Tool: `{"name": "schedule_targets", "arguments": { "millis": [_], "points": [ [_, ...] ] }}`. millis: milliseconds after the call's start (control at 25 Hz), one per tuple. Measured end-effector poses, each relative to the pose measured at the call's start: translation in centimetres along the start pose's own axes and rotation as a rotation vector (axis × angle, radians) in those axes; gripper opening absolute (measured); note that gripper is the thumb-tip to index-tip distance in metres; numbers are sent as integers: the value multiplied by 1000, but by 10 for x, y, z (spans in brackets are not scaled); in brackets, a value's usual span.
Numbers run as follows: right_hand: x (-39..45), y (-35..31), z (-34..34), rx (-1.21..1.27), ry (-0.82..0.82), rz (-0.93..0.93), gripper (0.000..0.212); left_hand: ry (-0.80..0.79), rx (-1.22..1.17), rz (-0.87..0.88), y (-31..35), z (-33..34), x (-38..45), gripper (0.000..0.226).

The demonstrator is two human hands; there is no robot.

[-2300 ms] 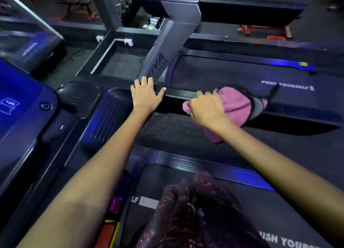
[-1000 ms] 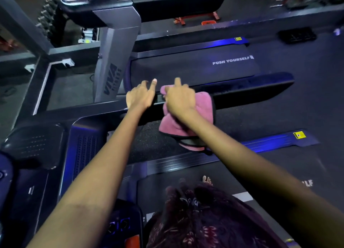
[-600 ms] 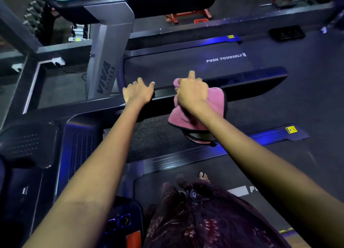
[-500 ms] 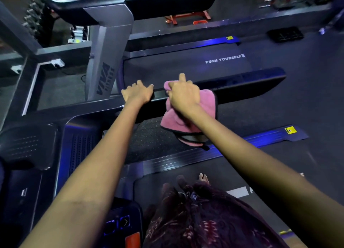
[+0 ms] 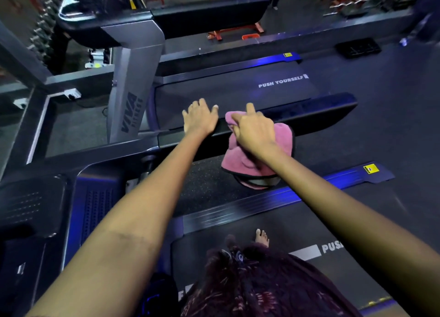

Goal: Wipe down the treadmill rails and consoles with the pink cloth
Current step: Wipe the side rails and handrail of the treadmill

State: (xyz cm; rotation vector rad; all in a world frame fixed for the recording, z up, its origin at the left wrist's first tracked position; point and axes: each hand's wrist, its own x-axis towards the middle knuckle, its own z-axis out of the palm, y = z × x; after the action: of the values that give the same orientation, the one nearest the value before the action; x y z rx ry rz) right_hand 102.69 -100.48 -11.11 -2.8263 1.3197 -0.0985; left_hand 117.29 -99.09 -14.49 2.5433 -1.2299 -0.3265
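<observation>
A black treadmill handrail point(image 5: 316, 113) runs left to right across the middle of the view. My right hand point(image 5: 254, 131) presses the pink cloth point(image 5: 281, 140) onto this rail, forefinger pointing forward; the cloth drapes down over the rail's near side. My left hand point(image 5: 200, 119) lies flat on the same rail just to the left of the cloth, fingers spread and holding nothing. A dark console panel point(image 5: 95, 197) of this treadmill sits at the lower left.
A grey upright post point(image 5: 133, 83) marked VIVA rises behind the rail at the left. The neighbouring treadmill belt point(image 5: 238, 90) lies beyond the rail. My bare foot point(image 5: 262, 237) stands on the near belt point(image 5: 309, 233). Gym equipment stands at the top.
My right hand slid the cloth left along the rail, then right a little, staying close to my left hand. The left hand's fingers have spread flat on the rail.
</observation>
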Motion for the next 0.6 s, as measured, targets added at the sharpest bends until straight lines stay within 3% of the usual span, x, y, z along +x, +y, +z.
{"name": "schedule_targets", "arguments": {
  "millis": [200,440,600],
  "points": [
    [19,17,-8,-13,-21,174,29,27,10,-23,0,2,1,57],
    [-7,28,-2,139,9,20,27,32,10,-34,0,2,1,58],
    [8,36,-6,67,-4,151,29,33,36,-41,0,2,0,57]
  ]
}}
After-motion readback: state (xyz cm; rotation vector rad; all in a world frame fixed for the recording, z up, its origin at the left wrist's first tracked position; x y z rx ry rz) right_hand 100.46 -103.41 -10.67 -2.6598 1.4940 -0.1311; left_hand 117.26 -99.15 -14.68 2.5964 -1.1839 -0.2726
